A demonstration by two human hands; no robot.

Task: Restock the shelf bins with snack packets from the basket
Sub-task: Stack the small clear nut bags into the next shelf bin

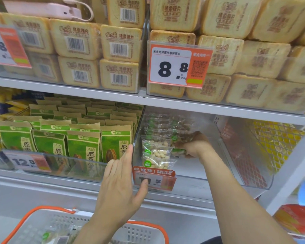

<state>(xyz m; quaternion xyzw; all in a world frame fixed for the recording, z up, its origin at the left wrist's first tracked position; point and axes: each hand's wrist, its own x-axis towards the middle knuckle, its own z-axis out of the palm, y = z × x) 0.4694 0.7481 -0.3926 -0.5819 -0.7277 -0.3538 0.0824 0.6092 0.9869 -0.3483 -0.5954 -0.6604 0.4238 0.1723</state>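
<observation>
Right hand, fingers hidden but clamped on blurred packets, reaches inside the clear bin; left hand, fingers apart, touches its near-left corner; basket cut off.

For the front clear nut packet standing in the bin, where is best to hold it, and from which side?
Probably pinch the sealed top edge of the front nut packet from above: it stands upright behind the clear bin front wall, so only its top is free.

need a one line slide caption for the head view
Right hand places clear nut packets into a clear shelf bin while the left hand steadies its front.
</observation>
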